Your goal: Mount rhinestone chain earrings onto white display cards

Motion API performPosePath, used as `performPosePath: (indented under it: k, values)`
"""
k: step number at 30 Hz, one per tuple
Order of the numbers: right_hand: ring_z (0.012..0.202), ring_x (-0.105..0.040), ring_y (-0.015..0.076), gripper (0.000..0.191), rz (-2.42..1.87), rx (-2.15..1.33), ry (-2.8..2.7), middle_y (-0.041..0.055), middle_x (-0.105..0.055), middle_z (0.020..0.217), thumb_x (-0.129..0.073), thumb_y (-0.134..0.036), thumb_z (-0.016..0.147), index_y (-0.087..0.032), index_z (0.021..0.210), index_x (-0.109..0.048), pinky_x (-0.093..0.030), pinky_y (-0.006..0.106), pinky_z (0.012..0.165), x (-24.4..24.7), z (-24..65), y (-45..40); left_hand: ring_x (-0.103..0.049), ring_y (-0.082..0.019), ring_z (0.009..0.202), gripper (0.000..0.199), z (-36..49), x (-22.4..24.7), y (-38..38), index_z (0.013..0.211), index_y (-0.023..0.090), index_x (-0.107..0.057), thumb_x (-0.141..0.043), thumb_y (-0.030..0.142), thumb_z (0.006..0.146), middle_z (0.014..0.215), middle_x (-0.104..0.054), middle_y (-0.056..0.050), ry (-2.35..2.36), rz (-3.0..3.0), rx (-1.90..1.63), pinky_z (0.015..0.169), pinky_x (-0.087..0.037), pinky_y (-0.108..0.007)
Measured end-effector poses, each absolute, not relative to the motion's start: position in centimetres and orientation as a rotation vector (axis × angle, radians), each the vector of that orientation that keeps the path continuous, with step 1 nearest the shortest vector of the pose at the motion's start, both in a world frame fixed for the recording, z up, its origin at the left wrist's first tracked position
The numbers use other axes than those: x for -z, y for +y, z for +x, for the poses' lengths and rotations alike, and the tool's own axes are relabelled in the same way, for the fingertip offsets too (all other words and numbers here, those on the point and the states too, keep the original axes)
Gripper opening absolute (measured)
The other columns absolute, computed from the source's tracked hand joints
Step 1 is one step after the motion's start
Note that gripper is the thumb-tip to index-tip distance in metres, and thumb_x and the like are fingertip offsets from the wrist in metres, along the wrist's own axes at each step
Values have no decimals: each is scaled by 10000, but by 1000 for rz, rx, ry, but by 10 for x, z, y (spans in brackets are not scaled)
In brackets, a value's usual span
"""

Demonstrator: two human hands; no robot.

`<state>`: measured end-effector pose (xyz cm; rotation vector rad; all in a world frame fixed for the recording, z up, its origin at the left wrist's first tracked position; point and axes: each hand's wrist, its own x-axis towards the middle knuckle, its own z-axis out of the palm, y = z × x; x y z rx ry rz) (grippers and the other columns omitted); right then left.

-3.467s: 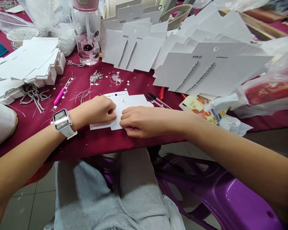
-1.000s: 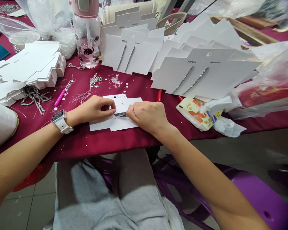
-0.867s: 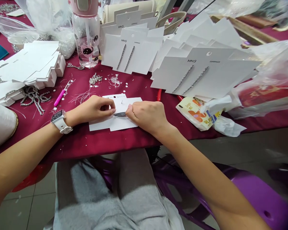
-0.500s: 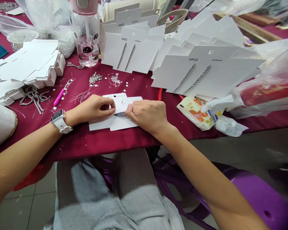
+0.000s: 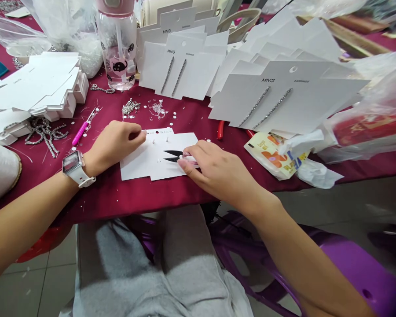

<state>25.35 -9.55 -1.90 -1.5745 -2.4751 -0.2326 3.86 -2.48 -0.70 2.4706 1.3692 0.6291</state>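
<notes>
A white earring card (image 5: 138,163) lies face down on the table, with two small clear studs poking up near its top. My right hand (image 5: 214,169) grips a pair of thread snips (image 5: 173,155), their dark blades apart just above the card. My left hand (image 5: 117,143) hovers at the card's upper left edge, thumb and fingers pressed together. Whatever is in that pinch is too small to make out. A white watch (image 5: 73,163) is on the left wrist.
Finished cards (image 5: 267,99) with silver chain earrings lean at the back. To the left are a card stack (image 5: 53,83), silver chains (image 5: 48,136) and a pink seam ripper (image 5: 82,132). A bottle (image 5: 119,57) stands behind; a tissue pack (image 5: 273,154) lies right.
My left hand has drawn back up and left from the card's middle, uncovering a second stud. The snips' blades have parted, and my right hand has loosened around them.
</notes>
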Motion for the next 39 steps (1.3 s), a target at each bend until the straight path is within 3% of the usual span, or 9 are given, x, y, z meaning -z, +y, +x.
performPosePath:
  k: [2,5,8,11,18,32,39]
  values:
    - [792,-552,175,384,-1496,281,-2548,98,-610,892,-331,-384,921,-111,1013,-585,-386,254,631,19,256,-101,-357,-71,497,169,34,4,-23,706,140,-600,-545,283,777,582,-526,-4,1447,2527,-593,496,-257,-231]
    - [755,-547,168,321,-1406,386,-2631,91,-614,883,-364,-329,919,-121,1026,-584,-388,259,658,17,258,-105,-471,-86,567,199,26,-3,-23,909,171,-638,-555,288,770,769,-633,-29,1178,2730,-501,525,-296,-215]
    - [708,-545,158,286,-1322,528,-2653,72,-626,820,-386,-313,916,-131,977,-599,-374,262,633,14,258,-107,-531,-84,582,218,20,-8,-24,888,217,-695,-518,313,803,764,-674,-10,721,2846,-332,545,-327,-211]
    - [605,-519,117,244,-1228,661,-2596,27,-621,743,-427,-299,906,-136,939,-605,-332,244,535,14,257,-107,-516,-70,513,245,18,-8,-26,902,235,-724,-512,320,812,650,-663,2,554,2839,-265,510,-324,-212]
    - [461,-426,66,212,-1060,725,-2563,-15,-601,674,-478,-280,887,-123,903,-619,-274,224,423,16,259,-102,-466,-74,461,296,19,-4,-25,998,258,-710,-484,294,810,565,-602,5,460,2811,-214,467,-311,-216]
    - [447,-469,53,212,-976,742,-2494,-12,-625,654,-520,-281,871,-101,931,-616,-316,222,433,25,260,-100,-491,-60,476,276,21,-3,-27,965,261,-722,-500,276,801,627,-628,4,474,2678,-244,477,-331,-197]
    - [418,-395,48,216,-895,832,-2511,-29,-588,604,-539,-272,862,-81,930,-615,-302,219,430,20,256,-98,-496,-63,482,274,22,-4,-27,960,270,-723,-504,275,795,632,-631,4,489,2672,-219,485,-334,-195]
